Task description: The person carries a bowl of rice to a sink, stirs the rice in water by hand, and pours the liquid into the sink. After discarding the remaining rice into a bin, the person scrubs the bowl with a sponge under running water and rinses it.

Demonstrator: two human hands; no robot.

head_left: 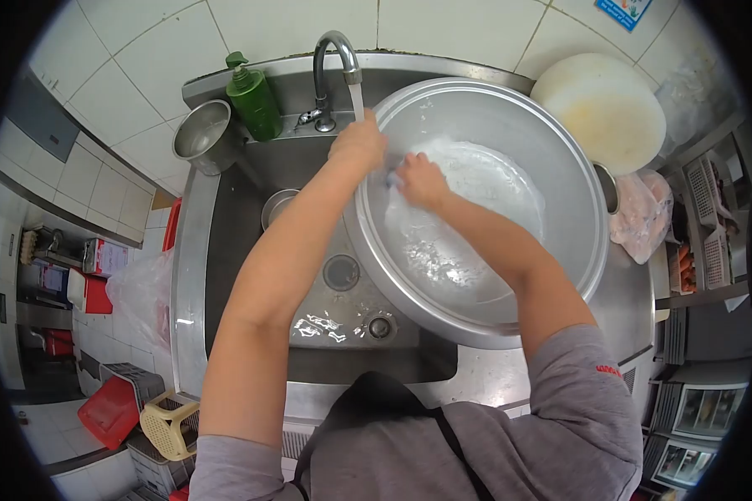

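Observation:
A large round metal basin (572, 213) rests tilted over the sink's right side and the counter, with shallow water in its bottom. At its upper left rim, my left hand (359, 150) is closed on the edge, right by the stream of running water. Inside the basin, near the left wall, my right hand (422, 179) has its fingers curled against a small pale bluish thing (393, 179), too blurred to name. The curved faucet (336, 42) stands behind the sink and pours water down beside my left hand.
The steel sink (251, 275) holds a small metal bowl (277, 204), partly behind my left arm. On the back left ledge are a green pump bottle (255, 102) and a metal pot (205, 138). To the right stand a round white board (602, 113) and a bag of raw meat (642, 215).

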